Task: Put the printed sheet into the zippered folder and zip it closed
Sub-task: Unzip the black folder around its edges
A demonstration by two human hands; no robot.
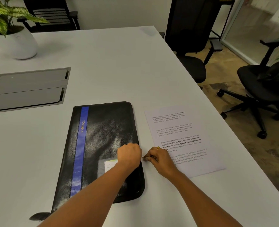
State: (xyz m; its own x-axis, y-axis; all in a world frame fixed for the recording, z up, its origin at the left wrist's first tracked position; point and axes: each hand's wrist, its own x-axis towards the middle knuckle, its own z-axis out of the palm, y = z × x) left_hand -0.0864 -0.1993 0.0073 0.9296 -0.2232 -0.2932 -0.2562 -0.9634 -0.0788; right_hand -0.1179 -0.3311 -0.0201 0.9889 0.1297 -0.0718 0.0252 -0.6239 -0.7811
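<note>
Head view shows a white table (102, 63) with the black zippered folder (102, 128) lying flat on it. The folder has a blue stripe down it and a little clear card pocket (107, 166) near the bottom. The printed sheet (184, 128) lies flat on the table just to the right of the folder, so it is not inside yet. The left hand (129, 155) is curled up tight on the right edge of the folder and seems to hold that edge down. The right hand (160, 161) is just beside it, with its fingers pinched on the small shiny zipper pull (144, 158). That hand also covers part of the sheet. I think the folder is only being unzipped, and I cannot tell how much of the zip is open. Putting the sheet in and zipping the folder closed are both left to do. Far back on the left is a plant pot (16, 45), and two grey flaps (29, 82) are set in the table. Black chairs (256, 82) stand on the right. None of these are in the way. Only the closed folder keeps the sheet out.
</note>
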